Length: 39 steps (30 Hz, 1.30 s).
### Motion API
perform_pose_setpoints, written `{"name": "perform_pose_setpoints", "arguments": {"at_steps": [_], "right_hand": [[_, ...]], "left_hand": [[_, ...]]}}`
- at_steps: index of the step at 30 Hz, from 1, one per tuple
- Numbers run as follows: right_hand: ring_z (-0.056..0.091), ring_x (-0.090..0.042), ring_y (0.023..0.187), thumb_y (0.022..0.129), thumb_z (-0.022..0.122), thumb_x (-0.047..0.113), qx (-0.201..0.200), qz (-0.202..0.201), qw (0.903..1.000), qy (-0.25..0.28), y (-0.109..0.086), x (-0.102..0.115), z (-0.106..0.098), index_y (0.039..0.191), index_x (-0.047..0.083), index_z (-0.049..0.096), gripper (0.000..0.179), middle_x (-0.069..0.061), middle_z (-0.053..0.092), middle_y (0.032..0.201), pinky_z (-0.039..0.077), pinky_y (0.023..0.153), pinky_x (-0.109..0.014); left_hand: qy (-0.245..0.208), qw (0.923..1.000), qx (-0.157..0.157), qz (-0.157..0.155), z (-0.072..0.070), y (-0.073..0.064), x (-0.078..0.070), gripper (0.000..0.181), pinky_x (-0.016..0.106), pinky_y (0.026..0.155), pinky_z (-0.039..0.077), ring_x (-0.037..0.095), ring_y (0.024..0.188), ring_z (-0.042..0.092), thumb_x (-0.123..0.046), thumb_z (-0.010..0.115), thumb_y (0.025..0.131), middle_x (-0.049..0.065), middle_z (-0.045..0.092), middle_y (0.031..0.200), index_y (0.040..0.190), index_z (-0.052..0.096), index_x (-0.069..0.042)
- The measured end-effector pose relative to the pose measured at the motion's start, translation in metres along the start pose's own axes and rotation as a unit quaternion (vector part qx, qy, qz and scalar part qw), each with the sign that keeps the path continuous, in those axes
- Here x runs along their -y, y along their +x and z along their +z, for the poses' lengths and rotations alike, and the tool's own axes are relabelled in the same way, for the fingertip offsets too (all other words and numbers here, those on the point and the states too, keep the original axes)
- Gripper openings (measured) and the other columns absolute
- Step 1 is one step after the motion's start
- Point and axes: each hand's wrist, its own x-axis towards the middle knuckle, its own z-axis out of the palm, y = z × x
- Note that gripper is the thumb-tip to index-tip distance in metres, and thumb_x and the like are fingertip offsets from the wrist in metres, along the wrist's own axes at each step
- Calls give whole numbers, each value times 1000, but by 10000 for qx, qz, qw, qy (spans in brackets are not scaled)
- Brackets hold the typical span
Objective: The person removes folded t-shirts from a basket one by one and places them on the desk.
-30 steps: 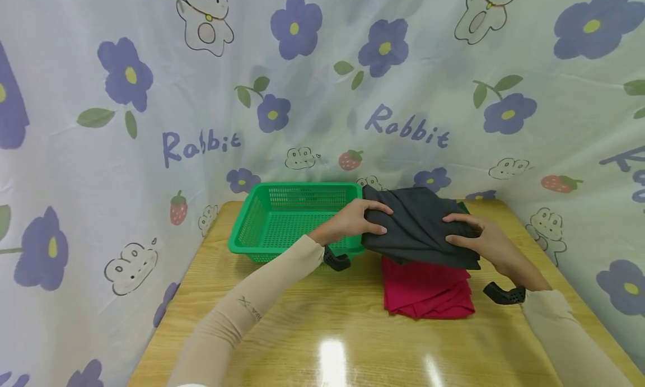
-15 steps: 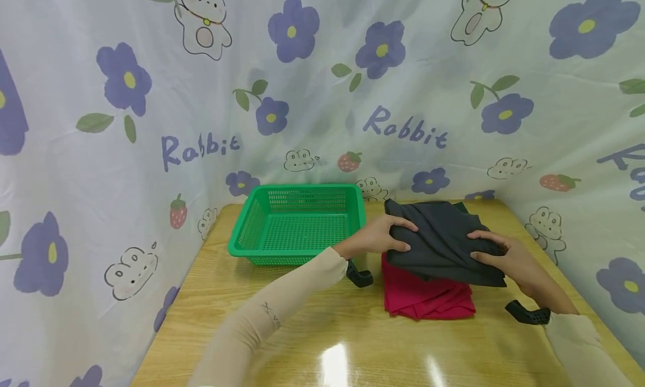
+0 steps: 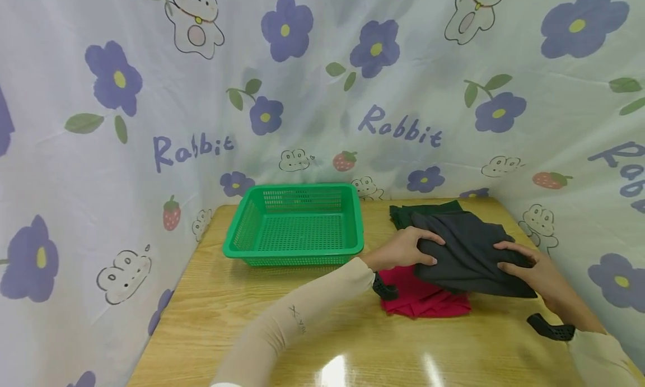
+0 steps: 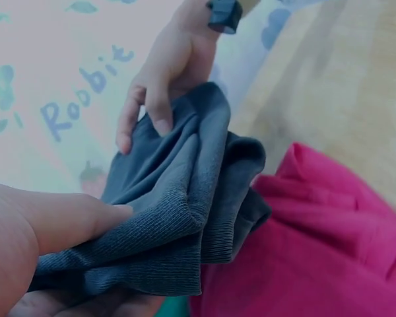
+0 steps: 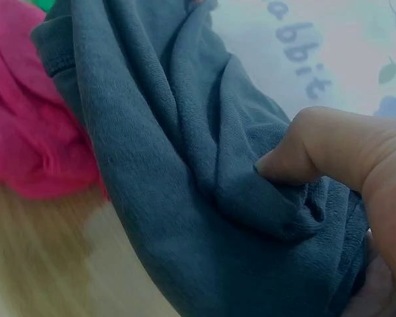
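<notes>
Both hands hold a folded dark grey garment (image 3: 471, 255) off the table at the right, one at each side. My left hand (image 3: 403, 249) pinches its left edge, thumb on top and fingers underneath, as the left wrist view shows along a ribbed hem (image 4: 145, 238). My right hand (image 3: 541, 272) grips the opposite side, its thumb pressed into the folds in the right wrist view. Partly beneath the grey garment lies a folded crimson cloth (image 3: 413, 292). Behind it, a dark green folded cloth (image 3: 433, 209) is partly covered by the grey one.
A green plastic basket (image 3: 293, 253) with perforated walls stands at the back left of the wooden table (image 3: 242, 308), nothing inside it. A printed curtain (image 3: 302, 79) with flowers and rabbits hangs behind and along the sides.
Both hands have carried the grey garment rightward and nearer, away from the basket. More of the dark green cloth behind now shows.
</notes>
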Motion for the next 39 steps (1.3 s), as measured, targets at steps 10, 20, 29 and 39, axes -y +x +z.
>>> {"name": "perform_pose_setpoints", "arguments": {"at_steps": [10, 20, 29, 39], "right_hand": [[11, -54, 149, 101, 68, 38, -254, 429, 9985, -216, -15, -29, -19, 154, 29, 50, 57, -17, 10, 170, 31, 106, -67], [-6, -50, 151, 102, 67, 41, -294, 823, 9962, 54, -32, -55, -42, 157, 33, 46, 60, -22, -9, 169, 16, 110, -76], [-5, -60, 147, 100, 67, 46, -202, 1118, 9935, 82, -38, -79, -49, 158, 34, 44, 64, -28, -11, 167, 18, 106, -81], [0, -59, 147, 99, 67, 49, -206, 1147, 9931, -136, -33, -91, -50, 158, 31, 44, 66, -30, -5, 166, 20, 106, -79]], "left_hand": [[171, 9998, -127, 11, 45, 20, -3, 42, 16, 74, 49, 1, 121, 52, -14, 80, 92, -9, 56, 142, 131, 72, -26], [115, 9998, -151, -108, 86, 43, -5, 43, 14, 79, 49, -2, 126, 49, -12, 82, 90, -15, 54, 142, 128, 74, -29], [-12, 9999, 5, -140, 108, 53, 4, 43, 18, 64, 44, -4, 115, 49, -12, 82, 90, -15, 55, 141, 129, 73, -28], [-105, 9982, -50, -580, 120, 61, 11, 44, 19, 68, 48, -1, 110, 50, -10, 80, 91, -13, 53, 145, 130, 72, -29]]}}
